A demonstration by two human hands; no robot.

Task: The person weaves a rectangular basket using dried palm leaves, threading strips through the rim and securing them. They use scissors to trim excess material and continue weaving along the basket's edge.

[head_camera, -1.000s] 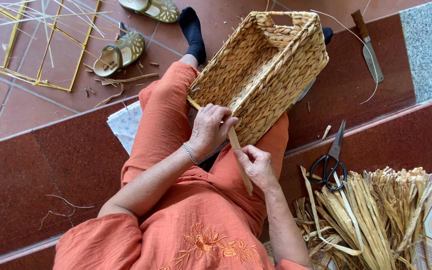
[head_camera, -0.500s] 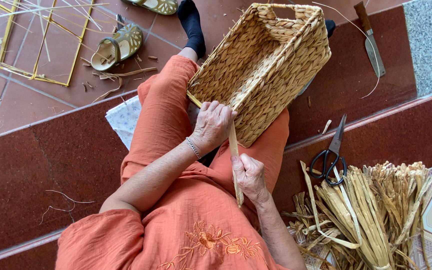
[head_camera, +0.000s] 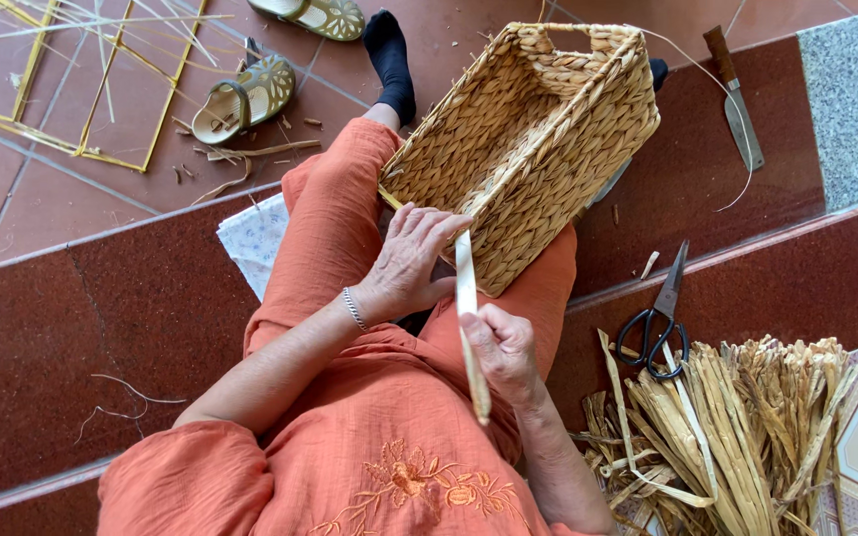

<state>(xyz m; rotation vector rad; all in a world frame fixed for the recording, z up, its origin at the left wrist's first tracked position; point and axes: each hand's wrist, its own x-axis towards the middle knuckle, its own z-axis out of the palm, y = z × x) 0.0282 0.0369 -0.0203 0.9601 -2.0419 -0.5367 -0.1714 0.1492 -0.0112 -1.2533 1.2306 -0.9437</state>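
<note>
Seen from the head camera, a rectangular woven basket (head_camera: 533, 139) of pale golden fibre lies tipped on the person's lap, its open mouth turned up toward the lens. Its walls show a tight braided weave, with a thicker plaited rim and a handle gap in the far short wall. The near corner of the basket rests on the orange trousers (head_camera: 335, 238).

Just at that near corner, the left hand (head_camera: 409, 263) lies with its fingers loosely curled and spread against the basket's rim, touching the weave. The right hand (head_camera: 501, 349), just below the basket's corner, is closed around a flat pale strip (head_camera: 468, 318), pinching it between thumb and fingers; the strip runs up from below the hand to the basket's edge.

Right of the basket, black-handled scissors (head_camera: 659, 323) lie on the dark red step, and below them sits a bundle of dried straw (head_camera: 737, 437). A knife (head_camera: 734, 94) lies to the basket's right, farther up. Left of the basket, a sandal (head_camera: 245, 97) rests on the tiled floor.
</note>
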